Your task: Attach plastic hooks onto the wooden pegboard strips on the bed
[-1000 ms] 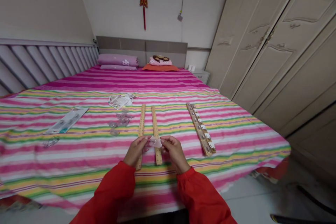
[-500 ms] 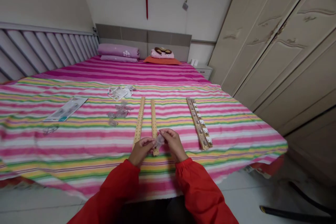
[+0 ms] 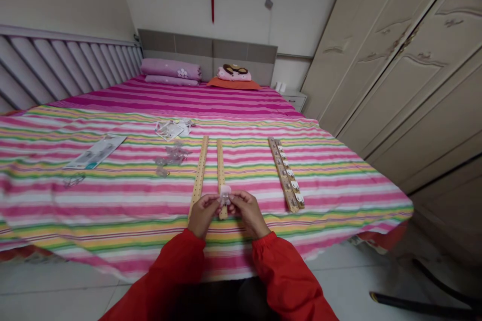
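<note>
Between my two hands is a small translucent piece (image 3: 225,193), pinched at its sides by the fingertips of my left hand (image 3: 204,212) and my right hand (image 3: 248,209). It looks like a small card or packet with a metallic bit on it, too small to name surely. Beneath it lies a narrow wooden strip with holes (image 3: 221,165). A second perforated wooden strip (image 3: 200,170) lies just left of it, its near end by my left hand. Farther left is a pile of similar clear pieces (image 3: 172,156).
To the right lie two strips fitted with small metallic and white pieces (image 3: 285,173). A flat clear package (image 3: 97,152), a wire-like item (image 3: 74,179) and a heap of white cards (image 3: 171,130) are on the left of the striped bed cover (image 3: 124,210). A wardrobe (image 3: 399,75) stands on the right.
The translucent piece has turned from slanted to more upright and flat-on to the camera. My right-hand fingers have shifted slightly lower on its side. The other things lie as before.
</note>
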`<state>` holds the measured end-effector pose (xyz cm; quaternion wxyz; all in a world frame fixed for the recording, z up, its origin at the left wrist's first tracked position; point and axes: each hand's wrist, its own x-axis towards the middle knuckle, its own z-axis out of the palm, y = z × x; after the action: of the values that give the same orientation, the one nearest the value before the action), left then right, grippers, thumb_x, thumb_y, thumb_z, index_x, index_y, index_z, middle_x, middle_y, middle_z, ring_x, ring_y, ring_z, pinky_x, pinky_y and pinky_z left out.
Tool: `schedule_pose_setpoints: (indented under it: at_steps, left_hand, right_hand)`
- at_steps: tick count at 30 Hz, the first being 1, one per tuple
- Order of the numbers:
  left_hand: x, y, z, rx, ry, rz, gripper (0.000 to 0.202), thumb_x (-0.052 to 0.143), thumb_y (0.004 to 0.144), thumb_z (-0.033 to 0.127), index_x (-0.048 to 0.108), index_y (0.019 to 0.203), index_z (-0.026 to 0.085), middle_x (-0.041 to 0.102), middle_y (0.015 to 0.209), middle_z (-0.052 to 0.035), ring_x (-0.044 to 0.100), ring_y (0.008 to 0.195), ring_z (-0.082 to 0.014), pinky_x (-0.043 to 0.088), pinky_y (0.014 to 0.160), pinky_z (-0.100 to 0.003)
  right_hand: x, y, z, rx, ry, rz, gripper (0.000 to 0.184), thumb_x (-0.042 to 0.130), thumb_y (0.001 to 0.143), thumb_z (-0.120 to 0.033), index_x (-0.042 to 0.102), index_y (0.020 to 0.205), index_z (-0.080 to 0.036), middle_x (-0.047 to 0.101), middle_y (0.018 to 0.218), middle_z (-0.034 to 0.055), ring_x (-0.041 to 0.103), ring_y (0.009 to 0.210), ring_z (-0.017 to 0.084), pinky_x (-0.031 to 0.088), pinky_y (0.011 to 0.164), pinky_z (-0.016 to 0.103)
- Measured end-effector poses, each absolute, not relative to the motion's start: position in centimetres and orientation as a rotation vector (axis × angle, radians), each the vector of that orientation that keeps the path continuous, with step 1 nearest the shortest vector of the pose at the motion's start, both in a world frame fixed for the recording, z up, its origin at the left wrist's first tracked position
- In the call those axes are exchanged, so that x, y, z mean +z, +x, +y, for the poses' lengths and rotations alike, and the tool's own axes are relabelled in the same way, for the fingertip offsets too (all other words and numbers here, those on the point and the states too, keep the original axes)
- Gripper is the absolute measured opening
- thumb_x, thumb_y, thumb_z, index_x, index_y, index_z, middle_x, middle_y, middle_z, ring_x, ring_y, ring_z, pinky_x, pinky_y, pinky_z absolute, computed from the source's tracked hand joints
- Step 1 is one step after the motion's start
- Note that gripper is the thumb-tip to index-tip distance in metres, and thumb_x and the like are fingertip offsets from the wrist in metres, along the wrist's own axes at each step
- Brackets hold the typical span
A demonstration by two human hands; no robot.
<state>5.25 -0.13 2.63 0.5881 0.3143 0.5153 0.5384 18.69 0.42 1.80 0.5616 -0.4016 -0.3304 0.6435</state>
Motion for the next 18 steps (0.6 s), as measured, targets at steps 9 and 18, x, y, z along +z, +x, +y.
schedule_pose_setpoints:
  at_steps: [9, 18]
  left_hand:
    - [0.8, 5.2, -0.2, 1.254, 0.854, 1.311, 0.039, 0.077, 0.044, 0.043, 0.063, 0.067, 0.014, 0.06, 0.051, 0.0015, 0.053, 0.049, -0.0104, 0.042, 0.051, -0.023]
    - [-0.8, 5.7, -0.8, 1.361, 0.943, 1.399, 0.038, 0.07, 0.052, 0.044, 0.06, 0.075, 0.015, 0.064, 0.062, -0.0017, 0.059, 0.06, -0.0156, 0.047, 0.061, -0.03]
  right_hand:
    - [0.4, 18.0, 0.5, 1.437, -1.033, -0.831, 0.033, 0.078, 0.057, -0.038, 0.072, 0.08, -0.014, 0.06, 0.046, -0.003, 0.051, 0.041, 0.01, 0.04, 0.042, 0.022]
    - [-1.6, 17.4, -0.1, 1.385, -1.085, -0.881, 0.031, 0.07, 0.061, -0.036, 0.072, 0.083, -0.014, 0.055, 0.047, -0.0044, 0.043, 0.039, 0.008, 0.033, 0.038, 0.02]
